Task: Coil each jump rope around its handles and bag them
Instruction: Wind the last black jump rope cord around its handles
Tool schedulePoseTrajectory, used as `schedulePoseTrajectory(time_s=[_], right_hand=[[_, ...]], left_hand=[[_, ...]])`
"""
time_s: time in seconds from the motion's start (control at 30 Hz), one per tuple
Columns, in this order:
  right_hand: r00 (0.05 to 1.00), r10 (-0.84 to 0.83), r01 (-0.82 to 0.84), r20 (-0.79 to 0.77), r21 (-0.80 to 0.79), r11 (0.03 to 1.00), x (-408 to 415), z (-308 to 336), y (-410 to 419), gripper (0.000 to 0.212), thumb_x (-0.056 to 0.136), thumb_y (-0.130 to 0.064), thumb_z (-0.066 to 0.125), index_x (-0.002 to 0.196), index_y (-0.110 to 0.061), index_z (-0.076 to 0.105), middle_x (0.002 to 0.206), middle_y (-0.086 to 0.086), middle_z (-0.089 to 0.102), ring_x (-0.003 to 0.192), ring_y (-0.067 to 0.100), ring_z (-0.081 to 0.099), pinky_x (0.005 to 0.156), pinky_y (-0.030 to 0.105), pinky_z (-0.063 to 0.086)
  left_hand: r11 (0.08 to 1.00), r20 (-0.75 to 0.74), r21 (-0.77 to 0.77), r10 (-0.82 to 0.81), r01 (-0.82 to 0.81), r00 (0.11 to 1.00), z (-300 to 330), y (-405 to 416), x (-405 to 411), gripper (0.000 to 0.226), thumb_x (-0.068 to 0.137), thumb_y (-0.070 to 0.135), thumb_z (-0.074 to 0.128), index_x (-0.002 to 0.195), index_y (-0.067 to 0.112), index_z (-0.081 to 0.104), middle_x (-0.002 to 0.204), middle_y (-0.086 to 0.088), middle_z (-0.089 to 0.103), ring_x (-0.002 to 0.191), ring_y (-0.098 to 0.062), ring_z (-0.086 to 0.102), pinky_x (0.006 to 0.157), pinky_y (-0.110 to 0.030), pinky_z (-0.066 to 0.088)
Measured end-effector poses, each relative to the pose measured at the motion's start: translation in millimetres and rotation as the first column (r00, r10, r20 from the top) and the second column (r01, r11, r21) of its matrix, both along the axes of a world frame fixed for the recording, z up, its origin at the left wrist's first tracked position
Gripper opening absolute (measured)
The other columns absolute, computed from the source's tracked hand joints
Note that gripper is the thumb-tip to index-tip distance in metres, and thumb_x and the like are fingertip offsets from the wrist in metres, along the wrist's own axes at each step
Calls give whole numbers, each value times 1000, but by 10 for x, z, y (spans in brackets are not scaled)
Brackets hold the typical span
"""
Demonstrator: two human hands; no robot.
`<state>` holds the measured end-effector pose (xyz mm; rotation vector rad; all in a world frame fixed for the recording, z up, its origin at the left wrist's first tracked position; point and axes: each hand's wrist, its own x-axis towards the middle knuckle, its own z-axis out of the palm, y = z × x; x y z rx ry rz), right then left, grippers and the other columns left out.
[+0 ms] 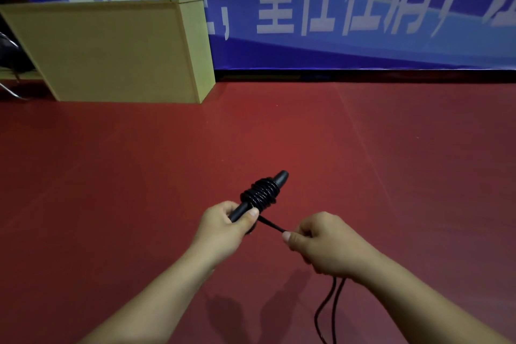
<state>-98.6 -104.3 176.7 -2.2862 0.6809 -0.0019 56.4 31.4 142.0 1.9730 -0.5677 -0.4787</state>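
Note:
My left hand (226, 225) grips the near end of the black jump rope handles (280, 178), which point up and away to the right. Several turns of black rope (261, 194) are coiled around the middle of the handles. A short taut stretch of rope runs from the coil down to my right hand (321, 243), which pinches it between thumb and fingers. Below my right wrist, the loose rope (331, 304) hangs in two strands toward the bottom edge of the view. No bag is in view.
A red floor (391, 162) lies under my hands. A tan wooden box (117, 50) stands at the back left against a blue banner (363, 8) with white characters. Dark metal legs (11, 86) show at the far left edge.

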Motion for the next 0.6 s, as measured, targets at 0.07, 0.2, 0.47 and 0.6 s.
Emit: schedulePoseTrajectory(time_s=[0.07,0.2,0.47,0.6], right_hand=[[999,34,-34,5,6,999,-9,-1,16,46,92,-45,57,76,-3,62,58,0,55,46,11,45,50,24,38],[994,96,-95,51,-20,995,-34,17,27,37,92,-42,57,70,-12,56,56,-7,44,49,4,37,51,22,32],[981,150,-135,122,-121,983,-38,22,9,23,96,-35,52,85,-19,65,67,-5,55,60,9,47,61,34,40],[987,68,-29,148,-251,968,-60,39,-39,30,92,-40,55,74,-19,65,65,1,65,62,17,58,61,39,46]], left_hand=[[996,113,84,-28,18,993,-12,-13,-23,22,84,37,73,77,18,67,58,9,54,49,-7,45,49,-22,33],[979,289,200,-103,45,952,23,2,-46,19,78,43,77,75,27,66,57,9,58,53,-8,51,52,-27,36],[874,456,412,-443,258,772,123,27,-205,15,84,49,67,96,40,66,68,10,61,67,-12,57,61,-32,43],[835,499,414,-540,361,678,155,15,-252,15,88,44,63,100,35,62,78,11,62,75,-13,58,66,-33,44]])
